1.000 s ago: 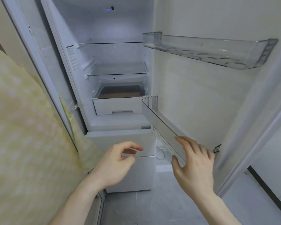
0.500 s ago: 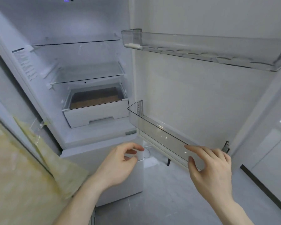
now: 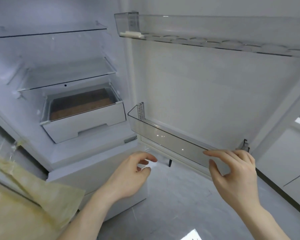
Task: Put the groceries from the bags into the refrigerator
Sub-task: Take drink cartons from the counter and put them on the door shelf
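Both bare forearms reach forward. The left hand [image 3: 128, 175] hangs loosely curled, thumb and fingers apart, holding nothing. To its right, the right hand [image 3: 235, 175] is spread, fingertips [image 3: 207, 152] extended, thumb separate below.

open refrigerator [image 3: 62, 129], right hand [image 3: 232, 177] touching door bin [image 3: 163, 137]

Lower door bin [image 3: 163, 135] juts out beside bare glass shelves [image 3: 68, 78].

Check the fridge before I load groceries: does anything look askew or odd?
Nothing looks broken or spilled. The glass shelves sit level and both door bins are seated and bare. The white drawer juts forward slightly. Both hands, left hand and right hand, are empty.
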Tool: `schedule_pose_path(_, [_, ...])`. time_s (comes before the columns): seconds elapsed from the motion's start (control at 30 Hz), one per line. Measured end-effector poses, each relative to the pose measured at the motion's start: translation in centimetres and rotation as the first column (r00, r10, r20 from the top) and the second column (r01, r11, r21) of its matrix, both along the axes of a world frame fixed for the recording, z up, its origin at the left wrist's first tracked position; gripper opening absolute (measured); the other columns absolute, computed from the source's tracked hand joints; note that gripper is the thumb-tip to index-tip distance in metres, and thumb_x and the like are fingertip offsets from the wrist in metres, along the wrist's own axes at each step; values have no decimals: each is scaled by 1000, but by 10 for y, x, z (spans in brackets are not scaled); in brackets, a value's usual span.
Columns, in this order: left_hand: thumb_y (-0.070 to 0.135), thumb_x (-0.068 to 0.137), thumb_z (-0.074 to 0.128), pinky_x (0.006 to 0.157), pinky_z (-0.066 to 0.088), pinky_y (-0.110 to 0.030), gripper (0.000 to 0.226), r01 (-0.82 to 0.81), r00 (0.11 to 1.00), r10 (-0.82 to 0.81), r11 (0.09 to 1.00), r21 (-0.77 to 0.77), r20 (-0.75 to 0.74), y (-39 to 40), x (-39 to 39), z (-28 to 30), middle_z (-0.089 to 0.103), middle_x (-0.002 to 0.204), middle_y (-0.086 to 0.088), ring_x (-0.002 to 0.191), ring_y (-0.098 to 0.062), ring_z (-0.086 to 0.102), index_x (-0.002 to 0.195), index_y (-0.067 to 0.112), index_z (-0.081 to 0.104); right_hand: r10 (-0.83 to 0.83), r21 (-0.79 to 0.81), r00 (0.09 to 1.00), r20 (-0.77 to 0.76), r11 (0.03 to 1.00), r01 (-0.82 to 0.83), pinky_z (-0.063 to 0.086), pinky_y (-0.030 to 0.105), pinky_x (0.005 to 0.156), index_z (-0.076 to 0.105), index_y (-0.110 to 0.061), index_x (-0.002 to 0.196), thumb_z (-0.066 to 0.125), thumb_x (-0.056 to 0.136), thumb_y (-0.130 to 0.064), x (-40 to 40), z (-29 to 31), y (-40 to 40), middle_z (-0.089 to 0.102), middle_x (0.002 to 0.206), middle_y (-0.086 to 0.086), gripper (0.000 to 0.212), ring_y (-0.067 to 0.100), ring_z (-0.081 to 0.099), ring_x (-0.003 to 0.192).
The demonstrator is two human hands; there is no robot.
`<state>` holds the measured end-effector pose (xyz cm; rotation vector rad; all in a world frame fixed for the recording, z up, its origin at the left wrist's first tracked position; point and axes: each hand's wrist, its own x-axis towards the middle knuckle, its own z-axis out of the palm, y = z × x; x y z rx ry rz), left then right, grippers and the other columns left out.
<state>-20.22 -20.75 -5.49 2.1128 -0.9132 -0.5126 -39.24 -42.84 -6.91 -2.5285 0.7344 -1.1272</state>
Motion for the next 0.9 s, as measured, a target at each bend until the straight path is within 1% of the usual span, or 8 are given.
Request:
schedule_pose_path(0.1, [15,94,55,95,48,-18,33,14,1000,-14,1000,0,23,2,4,1,61,120,31,112,12,55,106,44,66,10,9,1000,-18,1000,-10,36,36,99,77,-33,98,66,82,-17,-1,4,2,71,95,-21,25,21,58,88])
schedule_pose_path(0.3, [15,94,57,94,48,-18,31,-31,997,31,999,-11,73,8,4,6,60,118,32,112,11,54,109,41,67,129,147,991,-32,981,-123,31,35,106,72,-40,102,72,88,-18,-7,20,4,64,119,-25,25,8,58,111])
schedule_pose_path(0.4, [17,95,58,94,48,-16,30,-79,993,79,997,-2,88,12,0,5,59,122,31,112,11,54,110,41,66,204,209,979,7,957,-201,41,41,104,74,-39,101,79,84,-10,0,30,9,63,123,-24,34,8,59,117])
schedule_pose_path(0.53, [17,94,60,93,47,-16,30,-190,976,190,982,-5,106,14,-14,1,60,123,29,111,11,55,109,42,66,353,246,935,-21,909,-338,51,39,92,73,-41,102,80,82,-14,10,35,9,62,123,-26,34,5,59,117])
schedule_pose_path(0.6, [16,94,60,93,46,-15,30,-255,960,255,967,-16,119,13,-27,0,60,122,29,111,11,55,108,42,66,432,201,896,-98,891,-408,52,41,91,71,-44,104,82,81,-18,8,30,3,61,126,-27,36,7,56,117])
schedule_pose_path(0.67, [15,94,60,91,45,-12,31,-331,935,331,943,-23,128,11,-44,0,59,120,30,111,11,54,108,41,66,530,240,842,-102,835,-496,50,39,95,69,-46,105,81,81,-20,4,28,-6,59,130,-28,37,7,54,122])
schedule_pose_path(0.8, [14,92,61,97,42,-17,34,-464,870,457,886,-5,185,16,-85,-6,54,123,34,113,13,50,113,40,65,694,292,714,-87,703,-648,46,29,97,69,-48,107,79,85,-25,4,31,-12,54,135,-30,34,3,54,127])
schedule_pose_path(0.9, [13,91,62,103,36,-19,36,-568,810,551,822,38,202,35,-120,-10,49,132,32,121,9,47,116,39,63,809,335,573,-132,581,-742,40,20,102,67,-48,111,75,88,-31,15,31,-2,49,139,-34,29,-2,47,133])
